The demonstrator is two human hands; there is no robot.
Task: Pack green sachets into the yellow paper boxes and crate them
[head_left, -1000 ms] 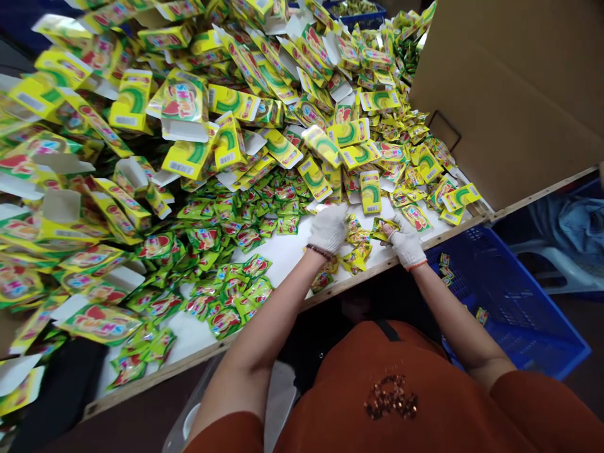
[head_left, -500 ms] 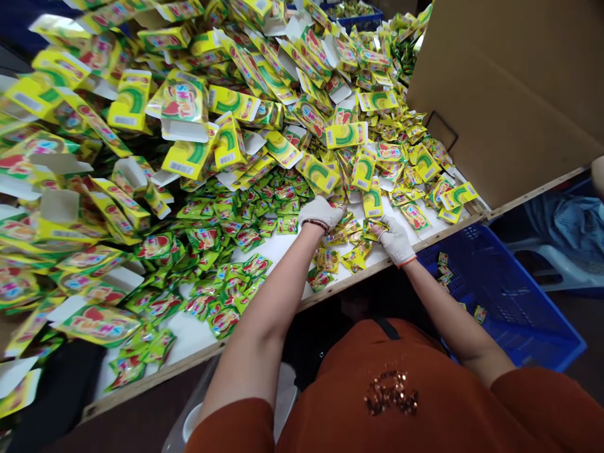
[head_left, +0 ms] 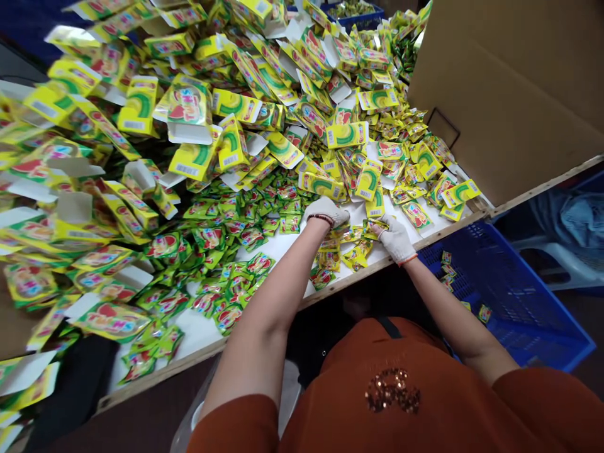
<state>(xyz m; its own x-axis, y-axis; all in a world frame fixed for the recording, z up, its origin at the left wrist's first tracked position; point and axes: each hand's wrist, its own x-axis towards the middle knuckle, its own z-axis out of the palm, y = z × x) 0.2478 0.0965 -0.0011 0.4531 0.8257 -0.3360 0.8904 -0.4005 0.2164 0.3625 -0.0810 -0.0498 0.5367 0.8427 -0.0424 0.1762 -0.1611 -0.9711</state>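
Note:
My left hand (head_left: pixel 326 211), in a white knit glove, lies curled over a cluster of small yellow sachets (head_left: pixel 346 248) near the table's front edge. My right hand (head_left: pixel 395 238), gloved too, is closed on a yellow sachet (head_left: pixel 372 229) just right of the left hand. Green and red sachets (head_left: pixel 226 251) spread over the white table (head_left: pixel 283 248) to the left. Yellow and green folded cartons (head_left: pixel 330 185) lie just beyond both hands, part of a large heap (head_left: pixel 189 107) covering the far table.
A blue plastic crate (head_left: pixel 509 296) with a few sachets sits below the table's right end. A large brown cardboard sheet (head_left: pixel 509 82) stands at the right. A second blue crate (head_left: pixel 358 12) is at the far edge. A wooden strip (head_left: pixel 245 336) edges the table front.
Both hands have reached a little further onto the table among the yellow sachets. The cartons beyond them have shifted. The view has drifted slightly.

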